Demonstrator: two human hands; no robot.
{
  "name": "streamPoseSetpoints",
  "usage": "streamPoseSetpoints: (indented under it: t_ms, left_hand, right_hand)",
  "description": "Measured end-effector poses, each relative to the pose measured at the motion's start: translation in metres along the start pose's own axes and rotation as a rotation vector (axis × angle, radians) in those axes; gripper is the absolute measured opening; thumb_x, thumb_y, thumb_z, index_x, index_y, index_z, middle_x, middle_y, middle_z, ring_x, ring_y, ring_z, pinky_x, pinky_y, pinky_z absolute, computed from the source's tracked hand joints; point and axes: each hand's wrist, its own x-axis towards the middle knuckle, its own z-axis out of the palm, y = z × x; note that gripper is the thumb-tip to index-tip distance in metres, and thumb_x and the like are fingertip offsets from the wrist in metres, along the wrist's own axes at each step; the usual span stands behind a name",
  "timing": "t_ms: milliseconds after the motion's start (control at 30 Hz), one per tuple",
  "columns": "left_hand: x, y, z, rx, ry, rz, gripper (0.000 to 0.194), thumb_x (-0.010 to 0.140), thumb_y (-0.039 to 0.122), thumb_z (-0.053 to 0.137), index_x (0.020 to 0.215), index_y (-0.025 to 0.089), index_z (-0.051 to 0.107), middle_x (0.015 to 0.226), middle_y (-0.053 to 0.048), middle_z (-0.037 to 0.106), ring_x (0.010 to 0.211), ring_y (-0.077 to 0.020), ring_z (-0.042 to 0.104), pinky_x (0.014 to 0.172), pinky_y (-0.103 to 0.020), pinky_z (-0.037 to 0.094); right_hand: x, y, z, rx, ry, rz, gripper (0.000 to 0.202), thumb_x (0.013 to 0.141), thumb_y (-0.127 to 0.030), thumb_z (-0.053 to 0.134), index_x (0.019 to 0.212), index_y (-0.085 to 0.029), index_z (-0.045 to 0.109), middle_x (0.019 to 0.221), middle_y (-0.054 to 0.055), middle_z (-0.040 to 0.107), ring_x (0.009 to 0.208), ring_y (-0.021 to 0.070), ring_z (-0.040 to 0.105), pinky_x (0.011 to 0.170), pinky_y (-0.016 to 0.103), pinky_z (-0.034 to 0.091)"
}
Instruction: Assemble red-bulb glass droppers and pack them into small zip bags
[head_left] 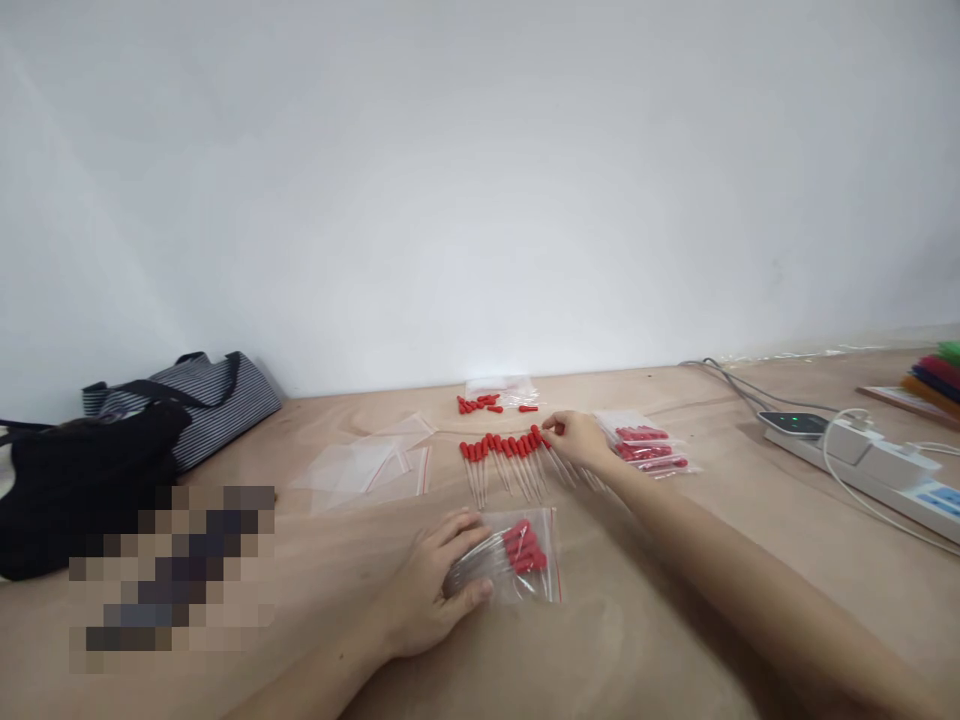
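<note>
My left hand (442, 580) lies at the left end of a clear zip bag (551, 560), thumb and fingers closed on it from both sides. Inside the bag are several glass droppers with red rubber bulbs (525, 545), the bulbs towards its red-striped opening. Beyond it, a row of loose droppers (499, 450) is spread on the table, tips towards me. At the row's right end my right hand (574, 437) pinches the red bulb of one dropper (535, 435). More dropper stems show under the right wrist, partly hidden by it.
Flat zip bags (360, 465) lie to the left. Filled bags (649, 450) are stacked right, and more droppers (476, 404) lie at the back. A power strip (862, 465) with cables stands far right. A striped bag (217, 400) and black cloth (82, 490) sit left, near a blurred patch.
</note>
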Motion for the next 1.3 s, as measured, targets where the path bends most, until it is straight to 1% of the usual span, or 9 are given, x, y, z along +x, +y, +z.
streamPoseSetpoints:
  t_ms: [100, 300, 433, 533, 733, 867, 967, 1100, 1300]
  left_hand:
    - [-0.001, -0.005, 0.001, 0.0, 0.02, -0.005, 0.043, 0.077, 0.041, 0.053, 0.115, 0.023, 0.052, 0.125, -0.008, 0.049, 0.118, -0.0274, 0.04, 0.098, -0.046, 0.033]
    - [-0.003, -0.008, 0.003, -0.021, -0.054, -0.01, 0.042, 0.079, 0.038, 0.05, 0.119, 0.025, 0.05, 0.127, -0.006, 0.047, 0.116, -0.0254, 0.043, 0.097, -0.045, 0.035]
    - [-0.003, -0.004, 0.001, -0.001, -0.074, -0.014, 0.043, 0.08, 0.036, 0.05, 0.122, 0.026, 0.047, 0.129, -0.005, 0.045, 0.118, -0.0245, 0.041, 0.098, -0.045, 0.034]
    - [-0.003, -0.001, -0.002, 0.011, -0.083, -0.019, 0.038, 0.085, 0.034, 0.041, 0.122, 0.028, 0.045, 0.13, -0.002, 0.045, 0.119, -0.0227, 0.039, 0.099, -0.044, 0.032]
    - [-0.003, -0.009, 0.003, 0.06, -0.08, 0.037, 0.046, 0.082, 0.038, 0.046, 0.126, 0.028, 0.04, 0.133, -0.004, 0.041, 0.119, -0.0246, 0.039, 0.098, -0.045, 0.034]
    - [-0.002, -0.011, 0.007, 0.091, -0.052, 0.062, 0.046, 0.082, 0.041, 0.046, 0.126, 0.028, 0.041, 0.131, -0.005, 0.043, 0.117, -0.0247, 0.041, 0.097, -0.045, 0.035]
    - [0.0, -0.006, 0.004, 0.119, -0.071, 0.053, 0.043, 0.085, 0.039, 0.04, 0.126, 0.027, 0.041, 0.131, -0.005, 0.043, 0.118, -0.0234, 0.04, 0.098, -0.044, 0.034]
    - [0.0, 0.0, -0.001, 0.128, -0.124, 0.004, 0.041, 0.089, 0.036, 0.032, 0.128, 0.026, 0.038, 0.134, -0.004, 0.039, 0.122, -0.023, 0.035, 0.1, -0.045, 0.031]
    - [-0.002, 0.002, -0.003, 0.123, -0.144, -0.002, 0.044, 0.088, 0.037, 0.035, 0.13, 0.026, 0.035, 0.136, -0.003, 0.037, 0.123, -0.0239, 0.034, 0.1, -0.046, 0.029]
  right_hand:
    - [0.019, -0.004, 0.014, -0.038, 0.035, 0.072, 0.03, 0.072, -0.031, 0.053, 0.096, -0.017, 0.063, 0.097, 0.009, 0.061, 0.09, 0.0208, 0.056, 0.075, 0.03, 0.04]
    - [0.028, -0.003, 0.031, -0.036, 0.046, 0.166, 0.021, 0.067, -0.029, 0.057, 0.083, -0.017, 0.066, 0.11, 0.012, 0.053, 0.093, 0.0238, 0.055, 0.076, 0.032, 0.041]
    - [0.03, 0.0, 0.027, 0.063, 0.048, 0.192, 0.018, 0.067, -0.026, 0.057, 0.08, -0.016, 0.064, 0.094, 0.01, 0.061, 0.086, 0.0219, 0.057, 0.07, 0.03, 0.042]
    - [0.029, 0.005, 0.013, 0.197, 0.051, 0.184, 0.017, 0.069, -0.026, 0.054, 0.081, -0.014, 0.06, 0.076, 0.006, 0.064, 0.071, 0.0165, 0.058, 0.061, 0.025, 0.042]
    - [-0.009, 0.022, -0.02, 0.481, 0.152, 0.176, 0.032, 0.078, -0.029, 0.04, 0.106, -0.014, 0.044, 0.067, 0.0, 0.058, 0.049, 0.0097, 0.051, 0.044, 0.021, 0.04]
    - [-0.054, 0.027, -0.015, 0.824, 0.167, 0.199, 0.021, 0.073, -0.031, 0.047, 0.089, -0.018, 0.048, 0.058, -0.004, 0.05, 0.043, 0.0085, 0.045, 0.04, 0.021, 0.037]
    - [-0.079, 0.027, -0.005, 1.012, 0.132, 0.315, 0.02, 0.069, -0.031, 0.054, 0.083, -0.019, 0.047, 0.06, -0.003, 0.051, 0.045, 0.0083, 0.047, 0.04, 0.02, 0.038]
    - [-0.092, 0.023, 0.003, 1.139, 0.112, 0.418, 0.017, 0.069, -0.028, 0.056, 0.08, -0.02, 0.045, 0.06, -0.003, 0.052, 0.047, 0.0092, 0.051, 0.042, 0.021, 0.041]
    - [-0.091, 0.022, -0.004, 1.147, 0.207, 0.418, 0.019, 0.068, -0.027, 0.057, 0.083, -0.02, 0.045, 0.062, -0.004, 0.052, 0.046, 0.0083, 0.05, 0.041, 0.02, 0.041]
